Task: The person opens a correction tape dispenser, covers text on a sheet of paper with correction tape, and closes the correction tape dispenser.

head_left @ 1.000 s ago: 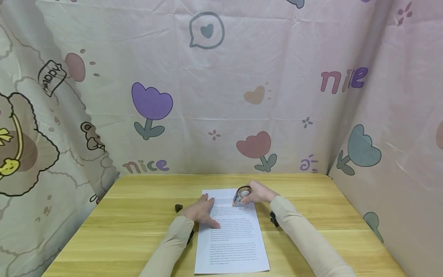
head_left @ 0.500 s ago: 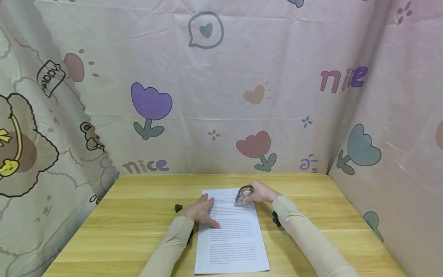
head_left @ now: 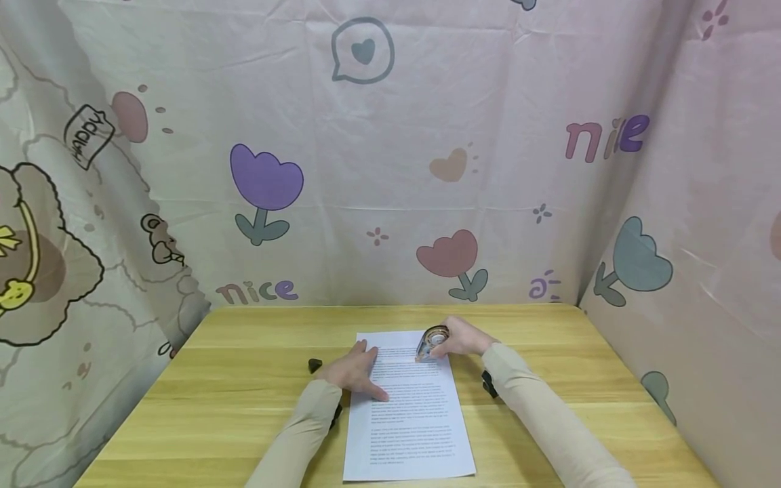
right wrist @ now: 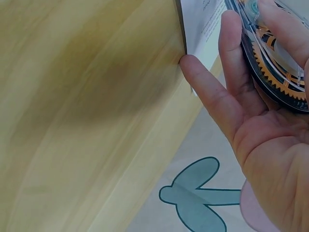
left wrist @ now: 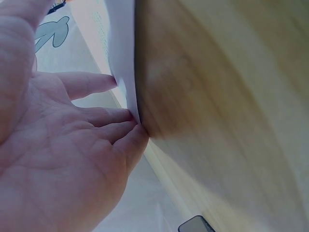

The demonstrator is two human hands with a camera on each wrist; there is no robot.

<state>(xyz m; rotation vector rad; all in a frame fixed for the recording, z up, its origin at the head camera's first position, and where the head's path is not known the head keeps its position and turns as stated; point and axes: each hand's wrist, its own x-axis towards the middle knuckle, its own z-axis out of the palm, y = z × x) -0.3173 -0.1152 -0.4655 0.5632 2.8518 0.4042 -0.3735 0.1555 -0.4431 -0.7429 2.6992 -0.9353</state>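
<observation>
A sheet of printed paper [head_left: 415, 434] lies on the wooden table. My left hand [head_left: 354, 373] rests on its left side, fingers spread; in the left wrist view its fingertips [left wrist: 126, 116] press at the paper's edge. Near the sheet's upper right, my right hand [head_left: 465, 337] holds a correction tape [head_left: 433, 339], tilted with its tip down at the printed lines. The right wrist view shows the clear case and orange gear wheel of the correction tape [right wrist: 275, 63] against the palm, while the little finger [right wrist: 193, 65] touches the paper's edge.
A small black object [head_left: 314, 365] lies left of my left hand. Wrist devices [head_left: 489, 384] show beside both sleeves. Beyond the table's [head_left: 244, 407] far edge hangs a patterned curtain [head_left: 366, 135], which also encloses both sides.
My right hand has slid slightly to the right with the correction tape, along the upper lines of the page. My left hand and the paper have stayed in place.
</observation>
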